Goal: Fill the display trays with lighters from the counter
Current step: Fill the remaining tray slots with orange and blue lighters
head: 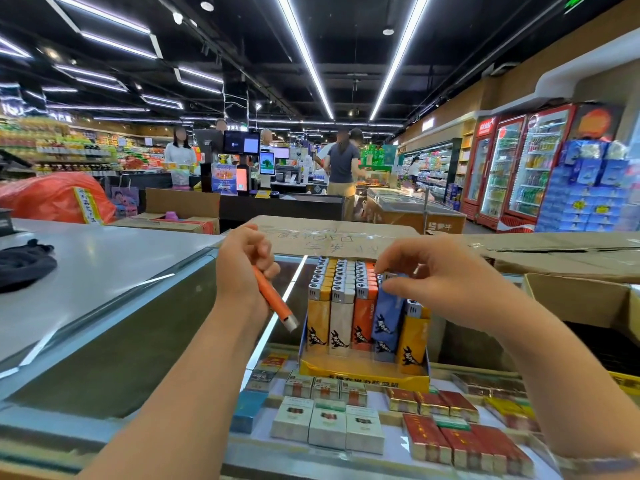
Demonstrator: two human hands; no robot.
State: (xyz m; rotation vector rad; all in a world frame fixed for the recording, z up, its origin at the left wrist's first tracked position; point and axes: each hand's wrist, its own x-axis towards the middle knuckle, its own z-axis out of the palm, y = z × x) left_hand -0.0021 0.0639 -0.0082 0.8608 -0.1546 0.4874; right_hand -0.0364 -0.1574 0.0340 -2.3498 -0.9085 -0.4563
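Cigarette packs [327,426] lie nearest, under the glass counter [114,341] on which the display tray [363,374] stands, almost full of upright lighters. Right hand [446,282] pinches the metal cap of a blue lighter [386,318], which stands part-way down in a slot between the orange row and a yellow one. Left hand [242,268] is curled round an orange lighter [273,299], metal end pointing down — likely next in. These look light, stiff and smooth-sided, so they may slip; a pinch at the cap, dropping straight down, seems best — a tilted one could jam against its neighbours.
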